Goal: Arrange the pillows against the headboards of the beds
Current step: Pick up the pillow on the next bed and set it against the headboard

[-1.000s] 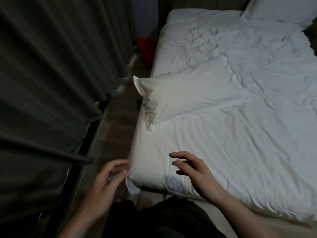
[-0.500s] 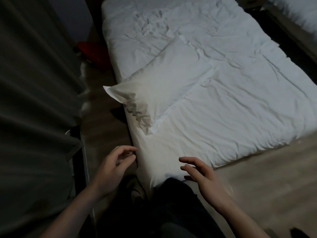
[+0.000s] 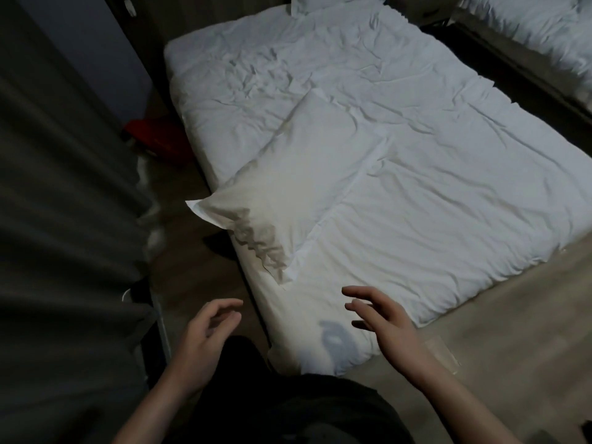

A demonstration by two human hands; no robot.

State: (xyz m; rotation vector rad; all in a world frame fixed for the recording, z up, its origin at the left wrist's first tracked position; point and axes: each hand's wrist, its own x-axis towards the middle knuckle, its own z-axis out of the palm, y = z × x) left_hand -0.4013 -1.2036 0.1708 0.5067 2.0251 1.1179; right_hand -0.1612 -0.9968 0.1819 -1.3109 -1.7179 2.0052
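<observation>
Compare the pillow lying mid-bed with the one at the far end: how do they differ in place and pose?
The near pillow lies flat and askew, one corner overhanging the bed's side; the far pillow sits at the far end, mostly cropped by the frame. Both are white, and neither hand touches them.

Single head-worn view, wide-angle, looking forward and steeply down from the foot corner of the bed [image 3: 416,174]. Left hand [image 3: 205,334] and right hand [image 3: 389,328] close below; headboard end far, at top edge.
</observation>
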